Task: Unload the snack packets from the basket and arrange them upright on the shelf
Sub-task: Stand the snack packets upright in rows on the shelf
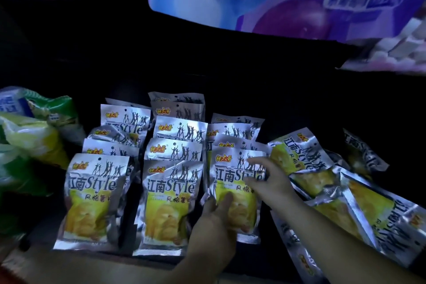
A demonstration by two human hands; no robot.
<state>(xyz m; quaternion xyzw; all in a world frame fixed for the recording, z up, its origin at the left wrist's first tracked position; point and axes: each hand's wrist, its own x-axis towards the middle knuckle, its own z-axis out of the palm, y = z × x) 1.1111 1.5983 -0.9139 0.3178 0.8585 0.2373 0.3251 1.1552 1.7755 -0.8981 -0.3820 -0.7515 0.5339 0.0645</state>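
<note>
Head: snack packets (166,203) upright on shelf (299,117)

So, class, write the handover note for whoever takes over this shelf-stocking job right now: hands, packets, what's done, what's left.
Left hand grips the lower left edge of the front packet in the right-hand row, thumb across its face.
Right hand is open, fingers touching that packet's upper right.
Done: three upright rows stand on the shelf.
Left: loose packets lie tilted and flat in a heap right of the rows; stand them up. Basket not in view.
</note>
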